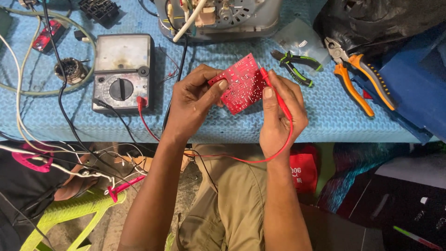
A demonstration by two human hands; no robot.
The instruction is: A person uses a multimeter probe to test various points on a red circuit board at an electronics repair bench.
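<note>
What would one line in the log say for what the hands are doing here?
left hand: holds red circuit board | right hand: holds red probe on board | multimeter: on blue mat, left of hands

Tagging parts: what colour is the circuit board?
Red circuit board, clearest in the head view.

Place: I read this as a small electronics repair workshop — a hobbyist's or tradesman's bench.
Bench cover: a textured blue foam mat (325, 116) laid over the worktop.
Meter: a worn grey analogue multimeter with a black rotary dial (122, 73), red and black leads plugged in.
Hand tools: orange-handled steel cutting pliers (357, 74) beside smaller green-and-black-handled pliers (297, 65).
Work in progress: a red printed circuit board dotted with solder points (241, 86) — plus an opened grey metal appliance with bare wiring (223, 18).
Clutter: loose white and black cables (28, 93) trailing off the edge.
</note>
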